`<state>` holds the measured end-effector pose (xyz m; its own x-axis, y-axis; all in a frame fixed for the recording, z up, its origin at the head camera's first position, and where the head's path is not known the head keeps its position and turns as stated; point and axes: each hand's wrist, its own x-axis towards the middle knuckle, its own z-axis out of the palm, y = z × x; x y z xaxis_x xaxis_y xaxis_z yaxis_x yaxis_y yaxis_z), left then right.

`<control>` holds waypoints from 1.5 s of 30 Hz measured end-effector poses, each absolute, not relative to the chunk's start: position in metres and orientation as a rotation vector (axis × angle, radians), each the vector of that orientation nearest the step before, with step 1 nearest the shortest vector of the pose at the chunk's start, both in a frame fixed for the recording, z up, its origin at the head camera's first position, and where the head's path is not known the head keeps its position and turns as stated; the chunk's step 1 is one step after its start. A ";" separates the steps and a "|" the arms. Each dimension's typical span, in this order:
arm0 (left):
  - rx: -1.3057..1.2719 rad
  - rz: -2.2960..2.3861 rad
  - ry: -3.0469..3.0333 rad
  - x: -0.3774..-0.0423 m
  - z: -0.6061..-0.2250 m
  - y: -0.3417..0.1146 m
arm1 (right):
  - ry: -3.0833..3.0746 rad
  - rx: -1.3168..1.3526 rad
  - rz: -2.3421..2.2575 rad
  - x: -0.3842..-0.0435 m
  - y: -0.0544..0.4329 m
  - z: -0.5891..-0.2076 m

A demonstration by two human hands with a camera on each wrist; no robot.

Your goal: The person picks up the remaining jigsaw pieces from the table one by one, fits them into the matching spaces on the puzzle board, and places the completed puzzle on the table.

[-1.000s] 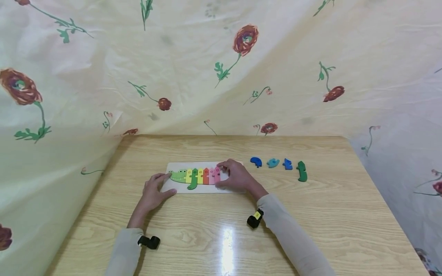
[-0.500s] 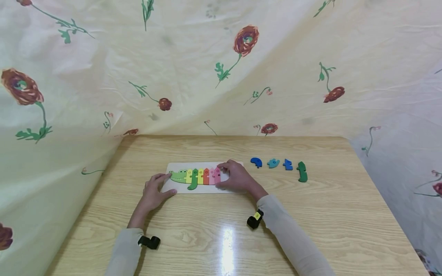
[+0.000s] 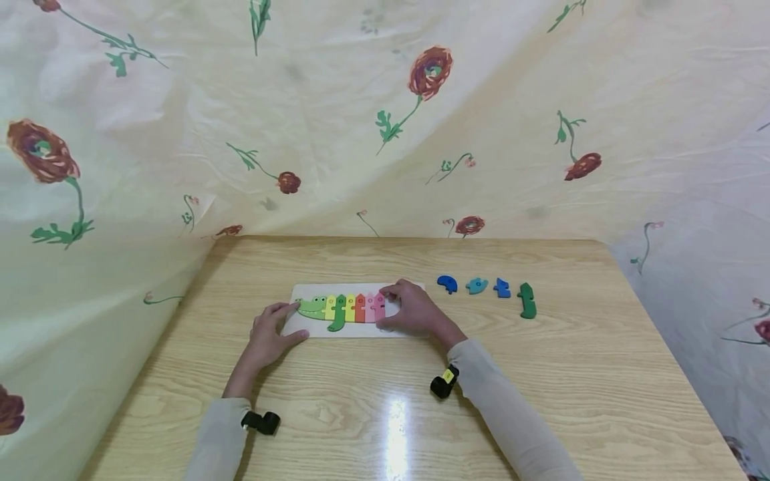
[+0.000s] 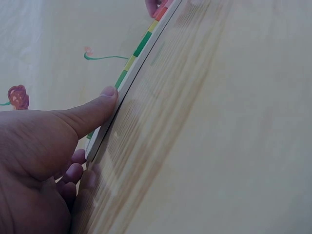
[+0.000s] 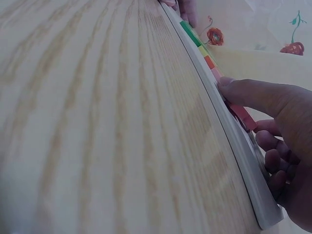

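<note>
"So, how much is seen in place on the board?"

"From left to right, the crocodile head, a first yellow piece, a bright green piece, a second yellow piece, an orange piece and a light pink piece are laid side by side. At the row's right end, a deep pink piece is pinched between thumb and fingers of the right hand. Whether it is fully seated cannot be told."

"And the left hand?"

"Nothing is clenched in it: the thumb is rested at the board's near edge and the fingers at its left end, so the board seems to be steadied on the table."

"What is left over, then?"

"Four pieces are left loose to the right of the board, apart from it: a dark blue piece, a light blue piece, a mid-blue piece and, farthest right, a dark green piece. The work is judged to be past half, though the board's right part is mostly hidden by the right hand."
</note>
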<state>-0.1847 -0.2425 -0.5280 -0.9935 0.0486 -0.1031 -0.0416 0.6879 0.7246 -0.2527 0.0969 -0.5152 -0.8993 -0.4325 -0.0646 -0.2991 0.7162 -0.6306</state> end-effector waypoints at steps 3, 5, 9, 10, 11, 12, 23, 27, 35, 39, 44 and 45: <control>0.006 1.196 2.782 -0.185 -0.529 -0.242 | 2.717 -0.583 -0.933 -0.253 0.097 -0.516; 0.006 1.203 2.780 -0.185 -0.529 -0.242 | 2.716 -0.580 -0.927 -0.252 0.097 -0.516; 0.006 1.213 2.781 -0.186 -0.530 -0.242 | 2.712 -0.587 -0.921 -0.252 0.097 -0.516; 0.001 1.217 2.779 -0.186 -0.529 -0.242 | 2.713 -0.591 -0.917 -0.252 0.097 -0.516; -0.003 1.217 2.777 -0.186 -0.529 -0.242 | 2.712 -0.597 -0.916 -0.252 0.097 -0.516; -0.005 1.217 2.776 -0.186 -0.529 -0.242 | 2.713 -0.601 -0.912 -0.253 0.097 -0.516; -0.010 1.209 2.775 -0.186 -0.527 -0.241 | 2.694 -0.633 -1.009 -0.253 0.103 -0.512; -0.015 1.198 2.775 -0.185 -0.526 -0.241 | 2.713 -0.699 -1.045 -0.253 0.108 -0.510; -0.032 1.205 2.768 -0.185 -0.528 -0.240 | 2.755 -0.784 -1.050 -0.250 0.133 -0.493; -0.029 1.205 2.765 -0.186 -0.528 -0.241 | 2.774 -0.823 -1.050 -0.245 0.152 -0.478; -0.028 1.198 2.757 -0.185 -0.528 -0.242 | 2.805 -0.825 -1.055 -0.242 0.180 -0.467; -0.028 1.199 2.755 -0.185 -0.528 -0.242 | 2.810 -0.818 -1.059 -0.241 0.186 -0.465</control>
<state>-0.1848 -0.2424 -0.5285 -0.9904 0.0379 -0.1327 -0.0713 0.6827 0.7272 -0.2406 0.1859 -0.4651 -0.8613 -0.4848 0.1523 -0.4647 0.6302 -0.6220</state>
